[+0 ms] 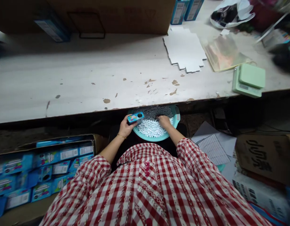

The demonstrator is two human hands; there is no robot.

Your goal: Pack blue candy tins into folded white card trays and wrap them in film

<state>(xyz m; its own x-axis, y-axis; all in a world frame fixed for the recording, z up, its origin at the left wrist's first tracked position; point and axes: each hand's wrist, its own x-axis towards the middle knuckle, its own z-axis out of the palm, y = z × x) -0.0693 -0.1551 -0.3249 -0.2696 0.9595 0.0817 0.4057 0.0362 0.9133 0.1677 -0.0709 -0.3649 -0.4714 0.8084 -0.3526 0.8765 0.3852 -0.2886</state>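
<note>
My left hand (pixel 126 127) holds a small blue tin (pixel 135 117) with a dark round opening at one end, over the left part of a turquoise basin (pixel 177 118). The basin is filled with small white pieces (pixel 150 128) and sits at my lap, partly below the table edge. Into these pieces reaches my right hand (pixel 164 121); its fingertips are partly buried, and whatever they hold, if anything, is hidden.
On the white table (pixel 83 75) are flat white cardboard (pixel 186 48), a plastic sheet (pixel 223 53) and a green scale (pixel 250 78). An open carton of blue boxes (pixel 61 168) stands lower left. A brown carton (pixel 265 157) lies at right.
</note>
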